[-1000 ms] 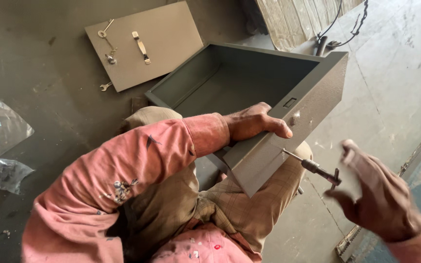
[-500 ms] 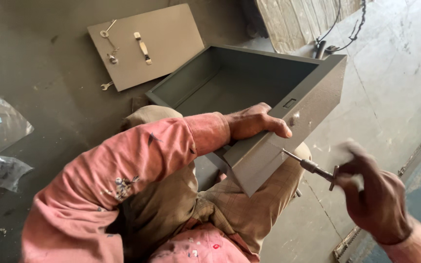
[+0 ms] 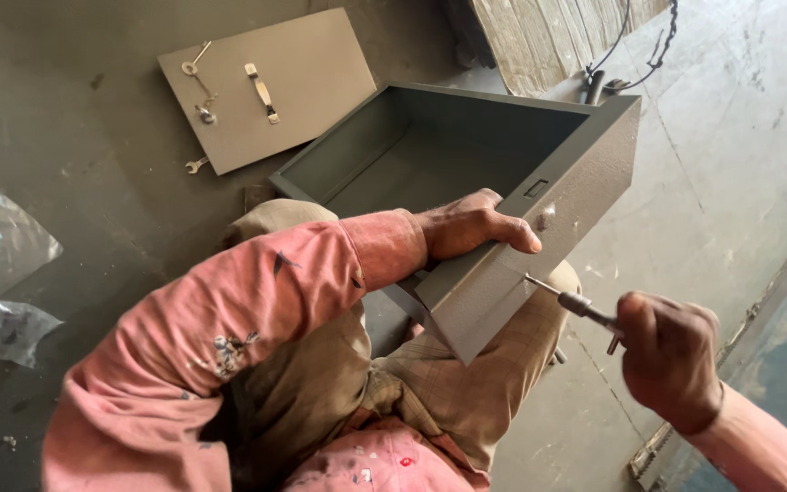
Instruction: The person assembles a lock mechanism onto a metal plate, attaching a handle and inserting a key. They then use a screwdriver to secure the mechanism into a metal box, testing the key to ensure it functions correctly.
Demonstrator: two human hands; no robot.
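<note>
On the person's lap, the left hand is clamping its fingers over the rim of the grey metal box, while the right hand is fisting tight round a T-handled tool, tip touching the box's side. Beyond, a flat panel is lying on the floor.

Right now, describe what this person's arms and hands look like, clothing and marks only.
Both arms wear long pink sleeves. The left sleeve is loose and creased, with small dark spots and paint-like flecks near the elbow, and its cuff ends at the wrist. The right sleeve shows only near the cuff. The left hand and right hand are bare: no gloves.
</note>
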